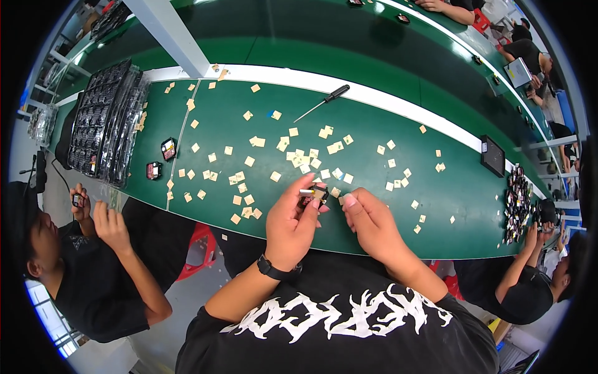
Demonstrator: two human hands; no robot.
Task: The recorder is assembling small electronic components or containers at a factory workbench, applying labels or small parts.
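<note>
My left hand (290,219), with a black watch on its wrist, holds a small black-cased electronic module (319,192) between thumb and fingers above the green table. A pale strip shows along the module's upper left side, and part of it is hidden by my fingers. Just to its right, my right hand (374,225) is closed in a pinch of thumb and forefinger; whatever is between the tips is too small to name. Small cream paper squares (299,154) lie scattered on the table beyond both hands.
A black screwdriver (322,102) lies farther back. Stacked black plastic trays (103,118) stand at the left, near two small black modules (168,149). At the right are a black box (493,156) and a pile of modules (518,202). People sit on both sides.
</note>
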